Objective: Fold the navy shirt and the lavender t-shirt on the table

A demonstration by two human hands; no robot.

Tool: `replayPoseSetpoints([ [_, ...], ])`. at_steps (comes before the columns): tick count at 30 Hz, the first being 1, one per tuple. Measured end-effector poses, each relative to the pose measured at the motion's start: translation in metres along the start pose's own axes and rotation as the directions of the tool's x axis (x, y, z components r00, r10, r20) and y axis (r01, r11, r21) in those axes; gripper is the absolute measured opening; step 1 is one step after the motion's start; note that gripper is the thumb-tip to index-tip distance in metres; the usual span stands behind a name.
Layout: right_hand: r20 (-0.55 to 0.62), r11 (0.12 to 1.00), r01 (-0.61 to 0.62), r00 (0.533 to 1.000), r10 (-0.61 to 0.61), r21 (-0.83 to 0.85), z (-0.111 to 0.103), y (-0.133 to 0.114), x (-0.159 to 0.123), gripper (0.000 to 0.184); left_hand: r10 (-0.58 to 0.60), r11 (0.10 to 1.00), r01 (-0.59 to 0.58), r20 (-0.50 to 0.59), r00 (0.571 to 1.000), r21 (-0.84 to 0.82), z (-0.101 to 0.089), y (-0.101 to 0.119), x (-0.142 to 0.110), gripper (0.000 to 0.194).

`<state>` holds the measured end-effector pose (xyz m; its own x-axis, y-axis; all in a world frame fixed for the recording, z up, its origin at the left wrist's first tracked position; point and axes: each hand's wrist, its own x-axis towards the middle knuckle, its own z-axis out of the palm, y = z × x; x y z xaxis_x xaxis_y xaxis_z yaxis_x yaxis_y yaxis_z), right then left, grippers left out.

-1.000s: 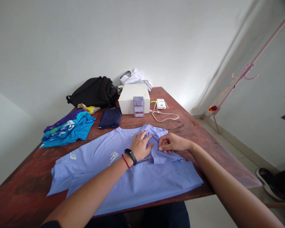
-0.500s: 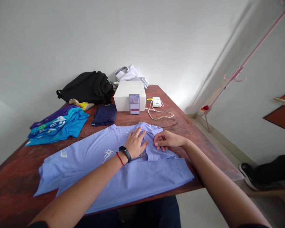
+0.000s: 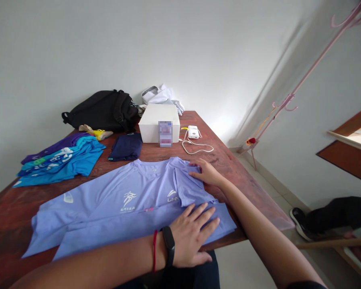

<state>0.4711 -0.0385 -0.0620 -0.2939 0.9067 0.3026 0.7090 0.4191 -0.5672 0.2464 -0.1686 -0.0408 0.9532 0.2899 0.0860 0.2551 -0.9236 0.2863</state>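
Observation:
A lavender T-shirt (image 3: pixel 108 192) with white prints lies spread on the wooden table, its bottom part folded up along the near edge. Its right sleeve is turned inward over the chest, partly covering the lettering. My left hand (image 3: pixel 192 233), wearing a black band and a red string at the wrist, is at the shirt's near right edge with fingers spread flat on the cloth. At the far right, my right hand (image 3: pixel 207 171) touches the folded sleeve near the shoulder, its fingers apart and loosely bent.
Behind the shirt are a folded navy garment (image 3: pixel 126 147), blue and purple shirts (image 3: pixel 63 160), a black backpack (image 3: pixel 102 110) and a white box (image 3: pixel 159 116) with a small packet leaning on it. A white device (image 3: pixel 193 131) with a cable sits right. A pink coat stand (image 3: pixel 289 98) stands beyond the table.
My left hand has moved from the shirt's chest down to its near right edge. My right hand has shifted up toward the shoulder and its fingers have spread. The view has turned slightly right.

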Motion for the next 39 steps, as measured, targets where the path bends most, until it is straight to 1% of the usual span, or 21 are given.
replayPoseSetpoints([
  [3,0.121,0.997,0.074,0.990,-0.072,-0.013,0.003,-0.004,-0.002,0.053,-0.043,0.999,0.043,0.035,0.998,-0.001,0.019,0.004,-0.003,0.075],
  [6,0.269,0.996,0.077,0.961,-0.063,-0.042,0.006,-0.011,-0.003,0.070,-0.042,0.999,0.042,0.035,0.998,0.011,0.023,0.007,-0.004,0.075],
  [8,0.318,0.995,0.068,0.947,-0.042,-0.072,0.010,-0.014,-0.003,0.085,-0.022,1.000,0.021,0.036,0.999,0.021,0.022,0.009,-0.005,0.080],
  [9,0.324,0.994,0.061,0.946,-0.030,-0.088,0.012,-0.015,-0.003,0.089,-0.008,1.000,0.007,0.038,0.999,0.023,0.021,0.010,-0.006,0.082],
  [10,0.321,0.993,0.054,0.947,-0.018,-0.104,0.014,-0.016,-0.002,0.090,0.006,1.000,-0.007,0.042,0.999,0.025,0.021,0.011,-0.007,0.083],
  [14,0.297,0.983,0.035,0.955,0.020,-0.179,0.023,-0.015,0.001,0.080,0.047,0.998,-0.049,0.057,0.997,0.029,0.018,0.013,-0.010,0.084],
  [17,0.282,0.978,0.013,0.958,0.047,-0.208,0.025,-0.013,0.003,0.079,0.085,0.996,-0.084,0.056,0.995,-0.024,0.012,0.016,-0.014,0.079],
  [19,0.269,0.980,-0.011,0.961,0.065,-0.199,0.023,-0.013,0.005,0.079,0.069,0.995,-0.068,0.020,0.997,-0.076,0.005,0.020,-0.019,0.072],
  [21,0.251,0.985,-0.024,0.966,0.068,-0.173,0.020,-0.013,0.005,0.079,-0.023,0.993,0.016,-0.056,0.998,-0.115,-0.002,0.023,-0.027,0.055],
  [23,0.224,0.990,-0.025,0.973,0.056,-0.138,0.018,-0.013,0.005,0.078,-0.178,0.980,0.162,-0.139,0.974,-0.117,-0.008,0.022,-0.037,0.036],
  [24,0.207,0.993,-0.022,0.977,0.046,-0.118,0.018,-0.013,0.005,0.076,-0.269,0.962,0.256,-0.174,0.947,-0.096,-0.011,0.019,-0.042,0.034],
  [25,0.191,0.995,-0.014,0.981,0.033,-0.098,0.018,-0.012,0.005,0.072,-0.362,0.932,0.357,-0.204,0.910,-0.063,-0.014,0.016,-0.046,0.035],
  [27,0.159,0.998,0.008,0.987,0.002,-0.065,0.019,-0.010,0.005,0.062,-0.512,0.848,0.529,-0.238,0.825,0.011,-0.017,0.006,-0.051,0.046],
  [28,0.144,0.998,0.023,0.990,-0.015,-0.053,0.020,-0.009,0.006,0.055,-0.557,0.813,0.581,-0.243,0.794,0.035,-0.018,0.000,-0.052,0.051],
  [29,0.127,0.998,0.039,0.991,-0.034,-0.044,0.022,-0.008,0.006,0.048,-0.580,0.794,0.606,-0.239,0.779,0.045,-0.019,-0.005,-0.051,0.051],
  [30,0.107,0.998,0.054,0.993,-0.050,-0.035,0.023,-0.006,0.007,0.041,-0.583,0.795,0.605,-0.227,0.780,0.041,-0.019,-0.010,-0.050,0.046],
  [31,0.083,0.998,0.065,0.995,-0.063,-0.027,0.024,-0.005,0.008,0.033,-0.569,0.810,0.586,-0.210,0.795,0.027,-0.019,-0.013,-0.048,0.036],
  [33,0.039,0.997,0.081,0.996,-0.080,-0.018,0.025,-0.004,0.010,0.020,-0.514,0.853,0.522,-0.175,0.840,-0.001,-0.019,-0.018,-0.045,0.018],
  [34,0.022,0.996,0.084,0.996,-0.084,-0.021,0.025,-0.004,0.010,0.016,-0.480,0.874,0.485,-0.157,0.863,-0.007,-0.019,-0.018,-0.044,0.015],
  [37,0.004,0.995,0.084,0.996,-0.084,-0.058,0.024,-0.005,0.011,0.010,-0.366,0.928,0.371,-0.101,0.925,0.033,-0.022,-0.017,-0.048,0.021],
  [39,0.000,0.994,0.075,0.997,-0.075,-0.080,0.025,-0.006,0.011,0.010,-0.297,0.952,0.300,-0.050,0.953,0.065,-0.027,-0.015,-0.054,0.024],
])
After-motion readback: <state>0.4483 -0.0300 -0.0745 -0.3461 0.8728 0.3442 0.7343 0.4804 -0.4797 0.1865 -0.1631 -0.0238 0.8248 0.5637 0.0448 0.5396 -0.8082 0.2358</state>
